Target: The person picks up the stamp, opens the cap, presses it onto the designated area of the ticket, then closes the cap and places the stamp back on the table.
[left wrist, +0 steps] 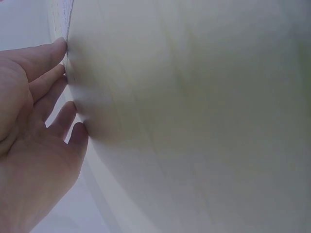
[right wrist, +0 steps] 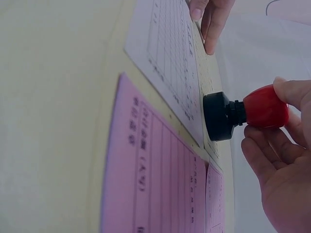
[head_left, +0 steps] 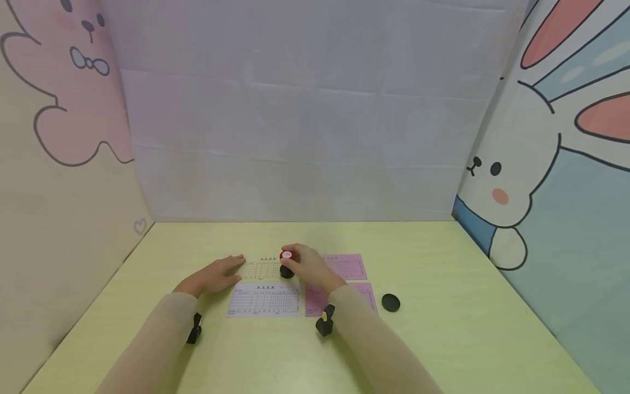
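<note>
Right hand (head_left: 312, 268) pinches red knob of stamp (right wrist: 266, 107) between thumb and fingers. Stamp upright, black base down at right end of yellow form (head_left: 261, 270); how hard it presses, cannot tell. Left hand (head_left: 214, 277) spread, fingertips at yellow form's left edge. White form (head_left: 264, 301) just nearer person. Two pink forms (head_left: 346, 266) to right, partly behind right arm. Round black cap (head_left: 391, 302) on table (head_left: 443, 339), right of forms.
</note>
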`<state>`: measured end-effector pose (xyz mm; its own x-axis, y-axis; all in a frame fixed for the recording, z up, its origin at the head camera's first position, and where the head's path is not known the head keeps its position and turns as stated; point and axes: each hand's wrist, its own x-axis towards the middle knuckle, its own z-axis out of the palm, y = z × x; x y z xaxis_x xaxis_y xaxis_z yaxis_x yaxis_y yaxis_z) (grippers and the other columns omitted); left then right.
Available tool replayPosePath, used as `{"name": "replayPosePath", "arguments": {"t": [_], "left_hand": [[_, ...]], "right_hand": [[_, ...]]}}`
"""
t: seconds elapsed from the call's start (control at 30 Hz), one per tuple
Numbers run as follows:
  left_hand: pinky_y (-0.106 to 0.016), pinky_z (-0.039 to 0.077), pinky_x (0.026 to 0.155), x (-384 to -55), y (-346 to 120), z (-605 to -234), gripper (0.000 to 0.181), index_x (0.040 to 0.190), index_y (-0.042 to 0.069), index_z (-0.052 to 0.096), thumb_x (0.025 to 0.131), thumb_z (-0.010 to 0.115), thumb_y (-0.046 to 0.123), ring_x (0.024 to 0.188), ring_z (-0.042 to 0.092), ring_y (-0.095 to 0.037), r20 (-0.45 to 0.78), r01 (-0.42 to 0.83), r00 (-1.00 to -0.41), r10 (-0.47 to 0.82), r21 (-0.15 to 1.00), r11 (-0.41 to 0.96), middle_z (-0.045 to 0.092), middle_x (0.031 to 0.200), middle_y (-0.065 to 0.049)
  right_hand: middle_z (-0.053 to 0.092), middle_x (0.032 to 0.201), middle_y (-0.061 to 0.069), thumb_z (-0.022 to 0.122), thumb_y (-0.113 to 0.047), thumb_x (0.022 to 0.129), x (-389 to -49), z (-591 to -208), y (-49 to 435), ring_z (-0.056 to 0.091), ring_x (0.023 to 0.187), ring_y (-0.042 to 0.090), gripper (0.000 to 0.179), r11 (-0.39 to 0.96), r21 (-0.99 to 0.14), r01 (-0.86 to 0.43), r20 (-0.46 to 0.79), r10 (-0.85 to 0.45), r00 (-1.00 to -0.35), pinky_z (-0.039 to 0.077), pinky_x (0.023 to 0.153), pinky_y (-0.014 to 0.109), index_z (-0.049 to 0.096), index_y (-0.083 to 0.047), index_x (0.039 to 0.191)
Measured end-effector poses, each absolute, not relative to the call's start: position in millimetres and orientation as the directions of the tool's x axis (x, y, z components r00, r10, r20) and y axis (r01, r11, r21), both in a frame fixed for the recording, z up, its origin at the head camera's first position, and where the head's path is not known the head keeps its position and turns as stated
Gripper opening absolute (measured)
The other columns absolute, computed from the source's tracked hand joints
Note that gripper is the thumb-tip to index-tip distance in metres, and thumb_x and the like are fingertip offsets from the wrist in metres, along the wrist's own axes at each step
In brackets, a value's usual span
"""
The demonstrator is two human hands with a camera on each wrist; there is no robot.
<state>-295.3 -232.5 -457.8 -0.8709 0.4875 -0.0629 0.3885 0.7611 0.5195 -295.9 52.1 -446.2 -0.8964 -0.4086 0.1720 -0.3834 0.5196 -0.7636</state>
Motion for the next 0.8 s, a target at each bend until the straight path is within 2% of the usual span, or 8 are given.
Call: {"name": "replayPosePath", "arguments": {"t": [0.3,0.8], "left_hand": [[-0.062,0.016,0.117,-293.9,-232.6,-455.5,0.056,0.150,-0.008,0.036,0.103,0.056,0.015,0.144,0.018,-0.052,-0.063,0.386,-0.871,0.486,0.523,0.760,0.029,0.157,-0.029],[-0.063,0.016,0.116,-291.7,-232.8,-453.9,0.056,0.150,-0.009,0.036,0.103,0.056,0.015,0.144,0.017,-0.053,-0.075,0.378,-0.871,0.486,0.530,0.759,0.028,0.157,-0.029]], "right_hand": [[0.067,0.119,0.004,0.062,-0.028,0.101,-296.5,-447.0,52.2,0.065,0.105,0.016,0.041,0.533,-0.760,-0.373,0.160,-0.403,-0.901,0.053,0.091,0.031,0.059,-0.008,0.137],[0.068,0.120,0.004,0.063,-0.028,0.101,-297.3,-447.9,50.9,0.065,0.107,0.017,0.042,0.528,-0.769,-0.360,0.149,-0.400,-0.905,0.053,0.093,0.031,0.059,-0.007,0.137]]}}
